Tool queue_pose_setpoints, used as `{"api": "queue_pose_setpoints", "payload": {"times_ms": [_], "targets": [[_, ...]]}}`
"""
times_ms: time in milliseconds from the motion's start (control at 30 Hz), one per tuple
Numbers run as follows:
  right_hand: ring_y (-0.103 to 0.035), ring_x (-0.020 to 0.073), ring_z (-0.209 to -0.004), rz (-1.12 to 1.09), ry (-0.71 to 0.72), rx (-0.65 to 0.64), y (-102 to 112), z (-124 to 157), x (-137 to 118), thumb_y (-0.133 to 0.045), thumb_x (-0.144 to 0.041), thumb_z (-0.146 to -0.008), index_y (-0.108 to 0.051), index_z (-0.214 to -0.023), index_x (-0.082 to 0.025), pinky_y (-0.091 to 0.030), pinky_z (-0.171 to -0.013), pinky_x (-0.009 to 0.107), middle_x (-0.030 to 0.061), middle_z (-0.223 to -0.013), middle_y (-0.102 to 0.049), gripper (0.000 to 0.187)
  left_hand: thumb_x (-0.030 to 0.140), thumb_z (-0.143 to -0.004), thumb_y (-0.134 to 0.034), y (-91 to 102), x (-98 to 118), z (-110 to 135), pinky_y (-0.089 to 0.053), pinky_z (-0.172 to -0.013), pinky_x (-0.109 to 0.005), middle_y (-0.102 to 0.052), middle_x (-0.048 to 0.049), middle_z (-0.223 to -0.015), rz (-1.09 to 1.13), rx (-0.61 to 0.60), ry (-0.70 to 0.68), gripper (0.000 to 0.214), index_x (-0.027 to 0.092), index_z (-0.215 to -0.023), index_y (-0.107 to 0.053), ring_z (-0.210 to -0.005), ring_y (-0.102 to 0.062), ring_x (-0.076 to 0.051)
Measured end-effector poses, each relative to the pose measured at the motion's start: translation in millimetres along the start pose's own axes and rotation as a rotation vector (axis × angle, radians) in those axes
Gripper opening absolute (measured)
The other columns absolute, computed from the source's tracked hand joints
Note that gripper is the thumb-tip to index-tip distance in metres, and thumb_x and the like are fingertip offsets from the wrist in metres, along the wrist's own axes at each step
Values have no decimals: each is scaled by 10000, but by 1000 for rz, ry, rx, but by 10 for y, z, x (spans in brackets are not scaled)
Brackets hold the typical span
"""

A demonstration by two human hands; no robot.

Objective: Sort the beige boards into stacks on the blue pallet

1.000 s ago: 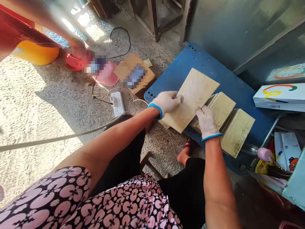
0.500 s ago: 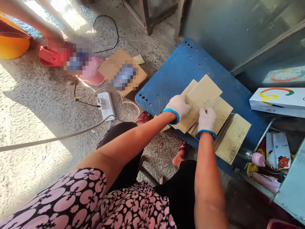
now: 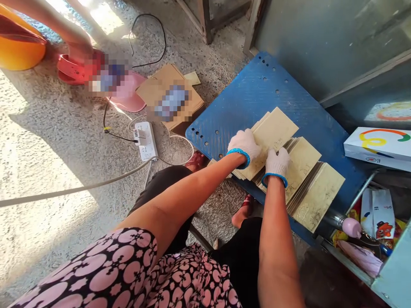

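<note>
Two gloved hands are on the yellowish sheets right now. The top sheet (image 3: 272,132) lies tilted on its pile, and the left hand (image 3: 245,143) grips its near-left edge, fingers curled over it. The right hand (image 3: 278,161) presses down on the same sheet's near edge, knuckles bent, just beside the left one; whether it pinches the sheet or only rests on it I cannot tell. Under and to the right of both hands, more sheets fan out in two further stacks (image 3: 313,192), edges overlapping like shingles. All of it sits on a blue perforated board (image 3: 250,94) that stretches away beyond the fingertips. Right of the right hand, a white box with a coloured swirl (image 3: 379,147) lies near the board's edge. Left of the left hand, on the gravelly floor, a white power strip (image 3: 146,140) with its cable, then a cardboard box (image 3: 170,100). Further left, another person's arm (image 3: 61,30) reaches toward a red bowl (image 3: 72,70).
</note>
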State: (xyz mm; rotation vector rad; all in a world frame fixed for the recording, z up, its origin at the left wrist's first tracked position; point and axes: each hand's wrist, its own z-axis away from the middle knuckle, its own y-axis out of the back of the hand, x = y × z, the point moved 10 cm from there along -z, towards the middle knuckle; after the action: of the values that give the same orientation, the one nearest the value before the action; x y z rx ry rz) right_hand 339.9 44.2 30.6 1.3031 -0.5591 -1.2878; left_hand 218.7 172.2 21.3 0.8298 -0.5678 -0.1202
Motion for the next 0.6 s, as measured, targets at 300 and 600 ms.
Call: {"api": "queue_pose_setpoints", "payload": {"times_ms": [300, 600], "targets": [[-564, 261, -904, 57, 42, -29, -101, -36, -52, -534, -308, -855, -672, -966, -160, -370, -745, 311, 120, -925, -687, 231, 370, -864, -567, 75, 107, 3, -488, -918, -378, -569, -173, -1254, -57, 32, -62, 463, 160, -1271, -500, -1140, -583, -305], [-551, 294, -898, 158, 115, -5, -56, 62, -51, -533, -401, -877, -661, -997, -143, -338, -704, 336, 160, -911, -656, 311, 378, -852, -583, -101, 127, -138, -537, -847, -353, -616, -167, -1212, 133, -51, -43, 499, 143, -1272, -453, -1060, -658, -284]]}}
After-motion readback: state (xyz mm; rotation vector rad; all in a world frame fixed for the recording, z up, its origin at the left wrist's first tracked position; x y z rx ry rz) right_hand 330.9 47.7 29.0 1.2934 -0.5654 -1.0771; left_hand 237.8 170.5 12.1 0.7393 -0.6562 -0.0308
